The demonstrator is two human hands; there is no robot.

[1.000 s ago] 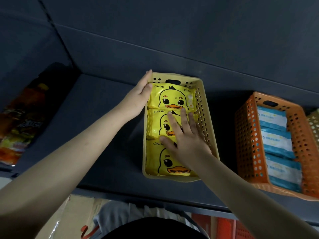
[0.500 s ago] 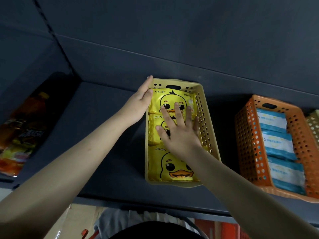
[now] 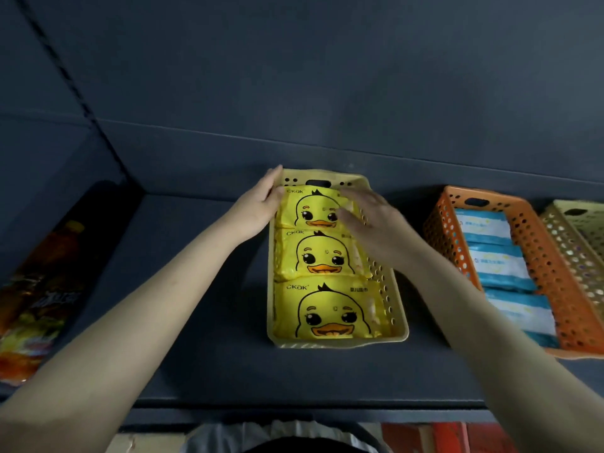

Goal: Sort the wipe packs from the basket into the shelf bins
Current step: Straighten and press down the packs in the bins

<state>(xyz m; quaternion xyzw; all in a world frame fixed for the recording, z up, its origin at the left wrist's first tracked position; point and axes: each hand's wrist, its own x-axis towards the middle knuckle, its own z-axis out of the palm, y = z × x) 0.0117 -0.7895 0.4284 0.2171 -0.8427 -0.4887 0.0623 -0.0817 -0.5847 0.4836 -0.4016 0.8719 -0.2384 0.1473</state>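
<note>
A pale yellow perforated bin (image 3: 327,344) sits on the dark shelf and holds three yellow duck-face wipe packs in a row: far (image 3: 310,209), middle (image 3: 318,256) and near (image 3: 327,312). My left hand (image 3: 258,207) lies flat against the bin's far left corner, its thumb touching the far pack's left edge. My right hand (image 3: 372,220), blurred, hovers with spread fingers over the far pack's right side and the bin's right wall. Neither hand holds a pack.
An orange perforated bin (image 3: 542,256) with blue-and-white wipe packs (image 3: 483,225) stands to the right, and another yellowish bin (image 3: 585,230) lies beyond it. Orange snack bags (image 3: 39,289) lie at the left. The shelf's front edge (image 3: 294,410) runs below, with red boxes (image 3: 457,436) underneath.
My right hand has slid from the middle pack up and right to the far pack's right side. My left hand stays at the bin's far left corner.
</note>
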